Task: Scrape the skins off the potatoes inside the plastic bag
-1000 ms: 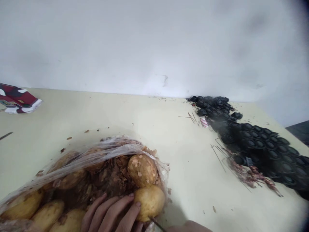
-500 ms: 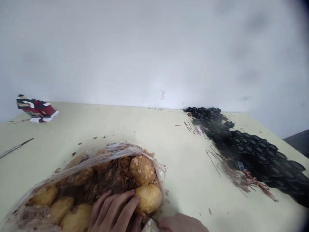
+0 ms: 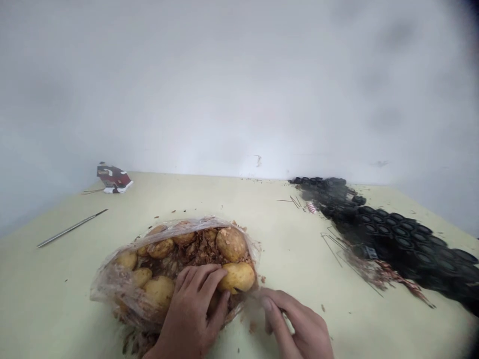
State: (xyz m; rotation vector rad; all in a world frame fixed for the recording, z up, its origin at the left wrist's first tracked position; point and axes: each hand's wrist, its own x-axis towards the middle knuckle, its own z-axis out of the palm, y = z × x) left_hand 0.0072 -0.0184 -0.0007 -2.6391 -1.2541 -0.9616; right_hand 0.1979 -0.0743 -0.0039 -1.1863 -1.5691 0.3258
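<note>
A clear plastic bag [image 3: 116,291], its top side torn wide, holds several potatoes in brown crumbly debris. Bent over the bag, my left hand [image 3: 196,304] presses its fingertips and thumb against the left side of a yellow potato [image 3: 236,277] by the bag's right edge. To the right, my right hand [image 3: 297,321] is closed in a pinch, blurred, with its fingertips pointing at that potato. Something thin and pale seems to run from the pinch toward a dark tip at the potato's underside; I cannot make out what it is. A rougher potato [image 3: 231,244] lies just behind.
A slim metal tool [image 3: 73,229] with a dark tip lies left on the pale table [image 3: 292,249]. Behind it stands a red and white paper house [image 3: 114,179]. Black round-celled trays [image 3: 400,234] spread along the right, beside bent wires [image 3: 333,244] and a striped pink piece [image 3: 311,207].
The view has tilted and drawn back, showing more of the bag and both hands. My right hand has moved a little away from the potato, to the right.
</note>
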